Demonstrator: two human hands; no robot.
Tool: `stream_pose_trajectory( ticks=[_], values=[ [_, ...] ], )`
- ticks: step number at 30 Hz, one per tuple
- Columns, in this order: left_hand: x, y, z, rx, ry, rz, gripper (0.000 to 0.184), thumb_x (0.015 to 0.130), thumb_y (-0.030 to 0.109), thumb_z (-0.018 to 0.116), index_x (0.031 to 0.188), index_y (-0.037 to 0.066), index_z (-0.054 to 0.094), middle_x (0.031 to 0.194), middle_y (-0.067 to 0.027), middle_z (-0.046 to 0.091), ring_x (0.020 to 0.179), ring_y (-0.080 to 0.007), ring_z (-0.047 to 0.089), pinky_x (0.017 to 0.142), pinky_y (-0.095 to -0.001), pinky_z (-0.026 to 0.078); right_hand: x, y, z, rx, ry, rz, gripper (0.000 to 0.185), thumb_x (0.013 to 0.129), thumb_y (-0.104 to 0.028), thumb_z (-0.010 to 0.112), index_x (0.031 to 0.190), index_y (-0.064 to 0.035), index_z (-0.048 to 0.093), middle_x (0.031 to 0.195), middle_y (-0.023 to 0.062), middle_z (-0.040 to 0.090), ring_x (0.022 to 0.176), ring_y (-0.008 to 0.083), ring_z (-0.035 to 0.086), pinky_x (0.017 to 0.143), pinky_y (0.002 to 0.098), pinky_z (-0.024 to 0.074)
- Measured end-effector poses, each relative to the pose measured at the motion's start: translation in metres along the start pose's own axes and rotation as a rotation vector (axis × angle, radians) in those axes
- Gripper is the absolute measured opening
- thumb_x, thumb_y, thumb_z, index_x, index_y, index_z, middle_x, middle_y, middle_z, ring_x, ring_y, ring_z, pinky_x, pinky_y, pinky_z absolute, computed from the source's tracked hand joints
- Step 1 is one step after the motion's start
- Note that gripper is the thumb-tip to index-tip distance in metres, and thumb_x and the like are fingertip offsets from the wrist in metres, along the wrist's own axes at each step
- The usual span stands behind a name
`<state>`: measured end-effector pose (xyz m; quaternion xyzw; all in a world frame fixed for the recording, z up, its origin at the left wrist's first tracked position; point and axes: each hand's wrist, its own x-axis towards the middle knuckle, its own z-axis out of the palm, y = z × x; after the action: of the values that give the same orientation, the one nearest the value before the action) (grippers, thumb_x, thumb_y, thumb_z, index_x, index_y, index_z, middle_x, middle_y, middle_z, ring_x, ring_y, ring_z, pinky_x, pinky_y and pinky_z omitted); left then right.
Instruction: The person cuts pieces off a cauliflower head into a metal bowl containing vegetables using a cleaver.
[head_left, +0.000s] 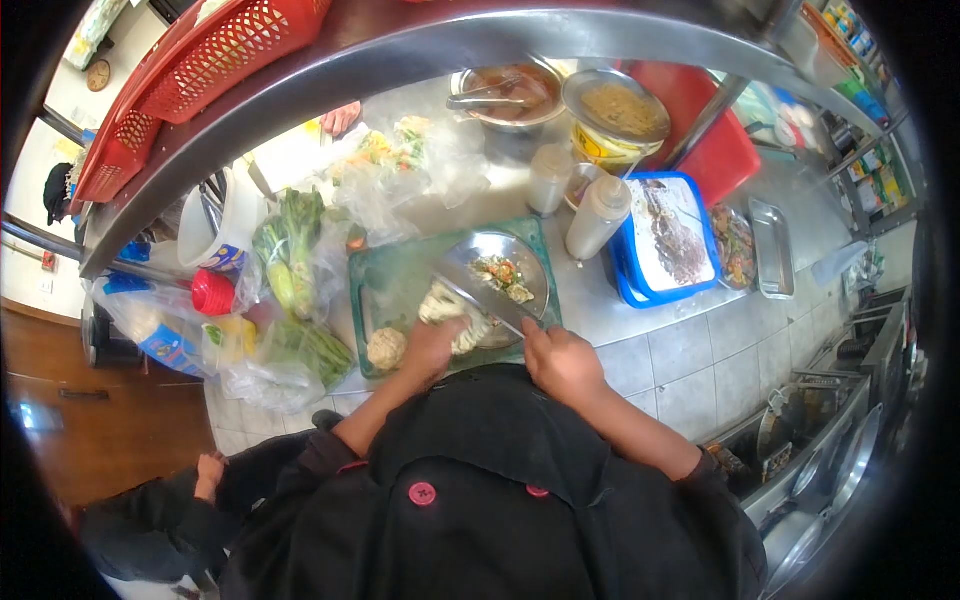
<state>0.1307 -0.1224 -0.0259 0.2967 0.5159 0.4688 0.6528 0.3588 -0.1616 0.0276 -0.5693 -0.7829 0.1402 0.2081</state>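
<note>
A broad-bladed kitchen knife (482, 291) is in my right hand (563, 362), its fingers closed round the handle. The blade slants up and left, partly across a steel bowl (541, 268) of chopped mixed vegetables. Beside the blade, my left hand (438, 346) rests with curled fingers on pale cut cauliflower (438, 303). Some of its fingertips are hard to make out. Under all this lies a green cutting board (385, 275). Another pale cauliflower piece (387, 349) sits at the board's near left corner.
Bagged leafy greens (290, 250) crowd the left of the board. To the right stand two squeeze bottles (600, 217) and a blue-rimmed tub (668, 235). A steel shelf rail (420, 45) arches overhead. Another person's hand (341, 118) shows across the counter; someone else's hand (210, 475) is at lower left.
</note>
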Motion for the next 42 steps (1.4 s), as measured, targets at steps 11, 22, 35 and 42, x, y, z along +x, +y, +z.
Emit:
stream_pose_trajectory(
  ticks=[11,22,35,42],
  values=[
    [0.014,0.017,-0.063,-0.665,-0.537,0.063,0.076,0.067,0.013,0.07,0.138,-0.001,0.047,0.13,-0.0232,0.059,0.117,-0.0404,0.06,0.104,-0.054,0.047,-0.015,0.024,-0.002,0.283,0.144,0.129,0.029,0.084,-0.014,0.07,0.113,-0.0056,0.07,0.077,0.0196,0.065,0.07,0.0368,0.065,0.063,0.0452,0.0531],
    [0.015,0.026,-0.047,-0.759,-0.397,-0.051,0.072,0.073,0.024,0.068,0.139,0.003,0.048,0.129,-0.0206,0.06,0.118,-0.0345,0.059,0.098,-0.0483,0.047,-0.004,0.055,0.02,0.035,0.198,0.038,0.033,0.08,-0.015,0.073,0.111,-0.006,0.071,0.079,0.0141,0.062,0.074,0.0329,0.063,0.067,0.0432,0.052],
    [-0.006,0.066,-0.02,0.428,0.003,0.27,0.058,0.085,0.012,0.076,0.133,-0.003,0.047,0.119,-0.0099,0.064,0.109,-0.0165,0.062,0.092,-0.032,0.051,0.014,0.119,0.078,-0.028,0.226,0.053,0.035,0.08,-0.02,0.074,0.112,-0.0067,0.068,0.088,0.0153,0.064,0.083,0.0367,0.062,0.074,0.0472,0.0505],
    [-0.001,0.077,-0.006,0.029,-0.072,0.107,0.046,0.089,0.019,0.073,0.125,-0.004,0.056,0.112,-0.0106,0.068,0.101,-0.0153,0.065,0.088,-0.0306,0.052,0.034,0.097,0.052,-0.124,0.13,0.036,0.034,0.081,-0.017,0.073,0.112,-0.0042,0.068,0.092,0.0174,0.065,0.087,0.0375,0.062,0.078,0.0466,0.051]
  ],
)
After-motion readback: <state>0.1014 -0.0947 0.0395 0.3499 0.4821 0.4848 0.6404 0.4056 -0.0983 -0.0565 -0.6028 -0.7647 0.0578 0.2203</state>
